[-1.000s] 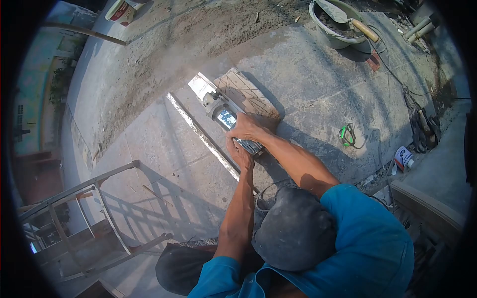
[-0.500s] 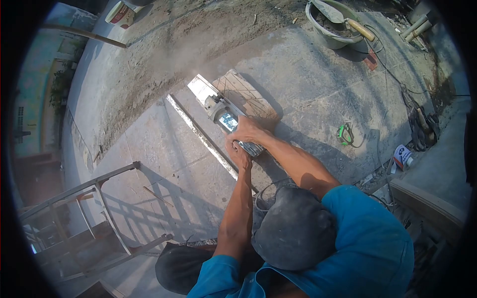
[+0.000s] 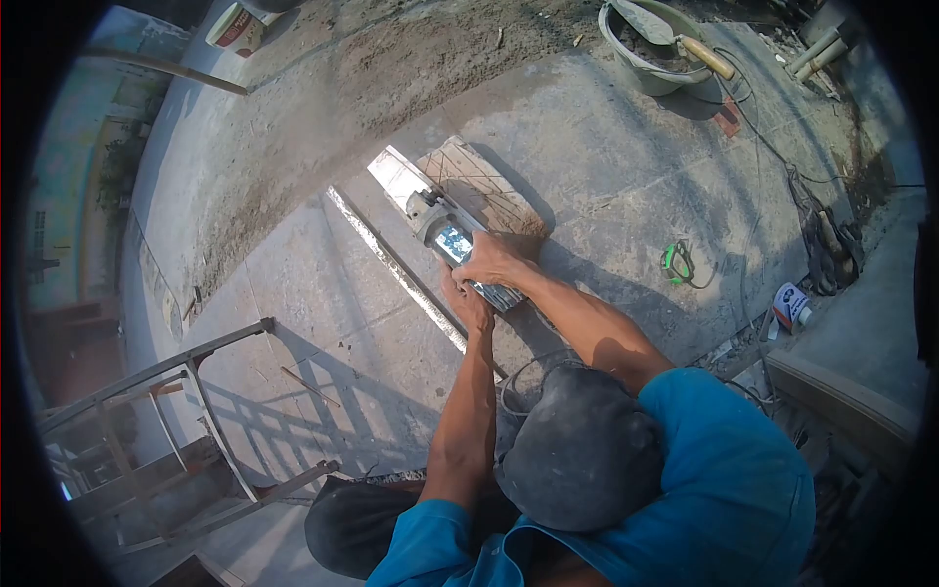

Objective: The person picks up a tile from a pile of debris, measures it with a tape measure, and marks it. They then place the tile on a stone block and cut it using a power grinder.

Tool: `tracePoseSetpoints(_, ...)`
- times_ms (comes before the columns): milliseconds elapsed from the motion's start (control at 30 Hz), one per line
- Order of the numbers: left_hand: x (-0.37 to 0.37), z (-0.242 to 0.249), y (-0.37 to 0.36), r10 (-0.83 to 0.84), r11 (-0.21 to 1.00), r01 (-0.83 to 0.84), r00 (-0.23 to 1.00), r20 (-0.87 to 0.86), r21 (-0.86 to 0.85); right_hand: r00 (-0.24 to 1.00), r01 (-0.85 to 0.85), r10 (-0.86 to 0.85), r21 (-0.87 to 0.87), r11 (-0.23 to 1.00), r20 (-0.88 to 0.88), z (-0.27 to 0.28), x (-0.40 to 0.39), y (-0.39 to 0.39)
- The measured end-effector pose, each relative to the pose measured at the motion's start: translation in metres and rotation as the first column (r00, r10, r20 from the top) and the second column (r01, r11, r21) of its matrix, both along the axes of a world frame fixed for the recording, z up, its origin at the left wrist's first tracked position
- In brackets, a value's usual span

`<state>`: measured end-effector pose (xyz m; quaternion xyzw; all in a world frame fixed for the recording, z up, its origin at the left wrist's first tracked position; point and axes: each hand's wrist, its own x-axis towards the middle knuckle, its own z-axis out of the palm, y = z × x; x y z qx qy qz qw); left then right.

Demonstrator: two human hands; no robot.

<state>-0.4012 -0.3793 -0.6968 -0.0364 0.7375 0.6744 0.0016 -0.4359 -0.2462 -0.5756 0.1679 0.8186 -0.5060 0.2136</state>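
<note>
1. Concrete floor (image 3: 626, 166): big, grey, dusty. All the work sits on it.
2. Wood frame (image 3: 186, 411): lies bottom left, well apart from the hands.
3. Bucket (image 3: 650, 49): top right w/ a trowel in it, far off.
4. Tile (image 3: 479, 186): flat on the floor, lines drawn on its top. The cutter's front end sits on its left edge.
5. Long strip (image 3: 391, 264): thin pale piece just beside the tile, on its left.
6. Cutter (image 3: 445, 235): small power saw, between tile & strip, pointing up and away.
7. Right hand (image 3: 494, 259): fingers wrapped tight round the cutter body.
8. Left hand (image 3: 469, 305): near the cutter's back end; can't tell how its fingers sit.
9. Green tape measure (image 3: 680, 264): off to the right, near.

To do this bit well, I think: hold firm w/ both hands, push slow, follow the line, keep the cord behind.
</note>
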Motion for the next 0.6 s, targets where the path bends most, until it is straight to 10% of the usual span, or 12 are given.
tracePoseSetpoints(600,-0.001,-0.004,-0.003,-0.063,0.995,0.067,0.996,-0.059,0.071,1.0,0.013,-0.013,-0.023,1.0,0.025,0.0,0.014,0.003)
